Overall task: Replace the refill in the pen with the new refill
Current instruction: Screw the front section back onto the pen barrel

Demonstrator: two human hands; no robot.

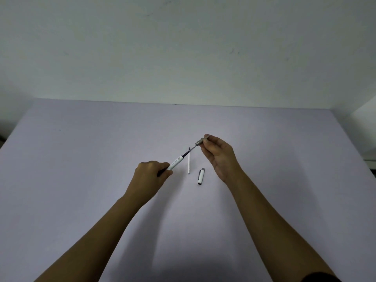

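My left hand (151, 176) grips the rear of a white pen barrel (176, 162) that points up and to the right. A dark refill (188, 152) sticks out of the barrel's front end. My right hand (220, 154) pinches the grey tip section (200, 141), which sits over the refill's point, apart from the barrel. A thin white refill (189, 162) lies on the table just behind the held pen. The white pen cap (200, 176) with a grey end lies to its right.
The work surface is a pale lilac table (81, 169) with a white wall behind it. A white edge of some furniture shows at the far right (364, 110).
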